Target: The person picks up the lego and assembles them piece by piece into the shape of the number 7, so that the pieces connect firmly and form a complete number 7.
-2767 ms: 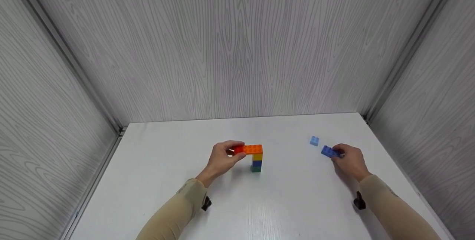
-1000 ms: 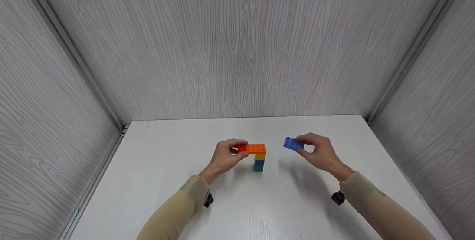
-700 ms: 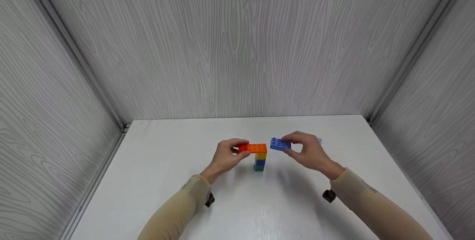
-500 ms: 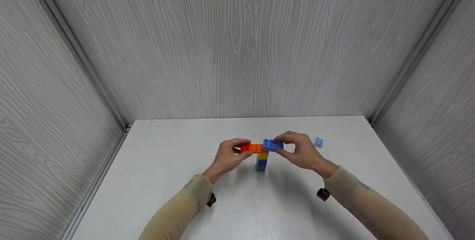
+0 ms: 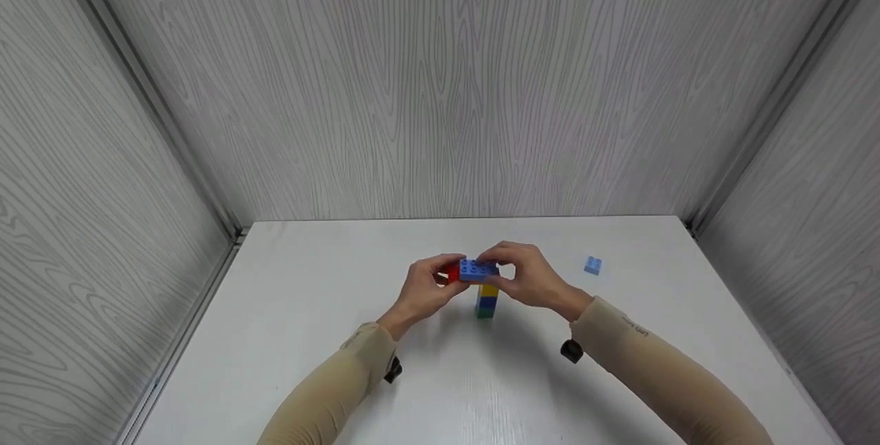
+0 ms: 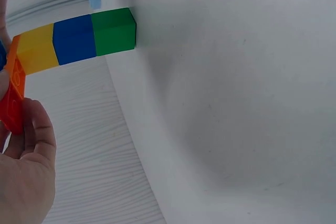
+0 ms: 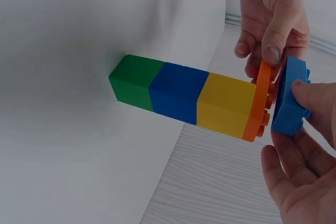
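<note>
A tower of toy building bricks stands upright on the table: green (image 7: 136, 83) at the bottom, dark blue (image 7: 177, 93) above it, then yellow (image 7: 226, 104). Across its top lies a thin orange plate (image 7: 256, 103), reaching out to the left, where its end looks red (image 6: 13, 111). My left hand (image 5: 421, 294) pinches that red end between thumb and fingers. With thumb and fingers, my right hand (image 5: 531, 280) holds a blue eight-stud brick (image 5: 473, 270) just over the orange plate. A narrow gap between brick and studs shows in the right wrist view.
A small light blue brick (image 5: 593, 265) lies on the white table (image 5: 330, 252), back right of the tower. Grey wood-grain panels (image 5: 440, 87) enclose the table at the back and both sides.
My right hand has picked the blue brick up from the table at the right and carried it left, over the orange plate. My left hand keeps its grip on the red end.
</note>
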Tool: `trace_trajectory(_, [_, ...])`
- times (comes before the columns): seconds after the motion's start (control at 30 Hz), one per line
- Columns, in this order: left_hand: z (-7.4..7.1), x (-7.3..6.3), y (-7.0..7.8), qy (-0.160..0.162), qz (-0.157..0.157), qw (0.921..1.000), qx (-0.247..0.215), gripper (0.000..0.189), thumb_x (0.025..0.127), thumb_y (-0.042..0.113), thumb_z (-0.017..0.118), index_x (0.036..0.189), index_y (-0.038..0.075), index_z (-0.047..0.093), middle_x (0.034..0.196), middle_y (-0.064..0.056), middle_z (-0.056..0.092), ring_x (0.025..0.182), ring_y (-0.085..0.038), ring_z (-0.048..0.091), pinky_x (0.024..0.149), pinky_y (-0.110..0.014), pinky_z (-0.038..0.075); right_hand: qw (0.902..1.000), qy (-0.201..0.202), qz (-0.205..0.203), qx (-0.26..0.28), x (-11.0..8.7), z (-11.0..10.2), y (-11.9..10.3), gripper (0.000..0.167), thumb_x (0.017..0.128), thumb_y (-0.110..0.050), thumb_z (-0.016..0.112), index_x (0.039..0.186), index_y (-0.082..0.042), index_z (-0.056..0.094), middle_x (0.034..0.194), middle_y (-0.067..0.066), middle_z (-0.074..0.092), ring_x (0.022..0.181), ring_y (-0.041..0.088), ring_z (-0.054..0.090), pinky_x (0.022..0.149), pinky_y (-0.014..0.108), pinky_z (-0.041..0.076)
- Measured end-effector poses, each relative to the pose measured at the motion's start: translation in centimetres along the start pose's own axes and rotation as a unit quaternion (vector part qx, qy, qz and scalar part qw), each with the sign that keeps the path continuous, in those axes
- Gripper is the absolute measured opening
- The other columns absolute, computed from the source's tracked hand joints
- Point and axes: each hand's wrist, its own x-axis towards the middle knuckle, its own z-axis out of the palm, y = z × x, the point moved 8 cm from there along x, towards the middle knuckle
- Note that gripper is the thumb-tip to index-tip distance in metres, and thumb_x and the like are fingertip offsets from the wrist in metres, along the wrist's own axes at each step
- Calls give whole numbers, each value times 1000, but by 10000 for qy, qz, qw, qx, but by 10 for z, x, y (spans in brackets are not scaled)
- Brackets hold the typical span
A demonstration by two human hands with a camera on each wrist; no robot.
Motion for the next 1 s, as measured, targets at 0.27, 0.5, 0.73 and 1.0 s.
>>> trace_trajectory(0.27, [1,0,4,-55,-20,9999,-84,55,100,21,87,152,14,70,136,-8,81,111,-19,74,98,-30,66,9999,-133,6,4,8,7,0,30,100,-9,85,130,-13,82,124,8,81,112,27,77,105,50,67])
trace_trajectory(0.5, [0,0,5,-89,78,9993,-348,58,100,18,87,155,17,69,145,-9,78,113,-21,77,94,-27,67,9993,-302,-130,-161,13,12,-4,31,103,-16,84,134,-11,80,127,10,81,118,29,79,107,51,66])
trace_trajectory(0.73, [3,-1,4,-120,9,9987,-502,56,99,18,88,152,22,72,147,-9,76,113,-21,74,94,-25,65,9980,-279,-99,-566,1,8,6,57,98,-11,87,152,-16,70,138,7,79,117,27,77,108,52,66])
trace_trajectory(1.0, [2,0,2,-182,-243,9975,-641,54,99,15,88,151,18,73,144,-11,77,103,-17,72,92,-23,64,9938,-297,-338,-1020,-13,15,13,62,101,-6,83,159,-19,66,142,12,76,129,33,78,113,48,62])
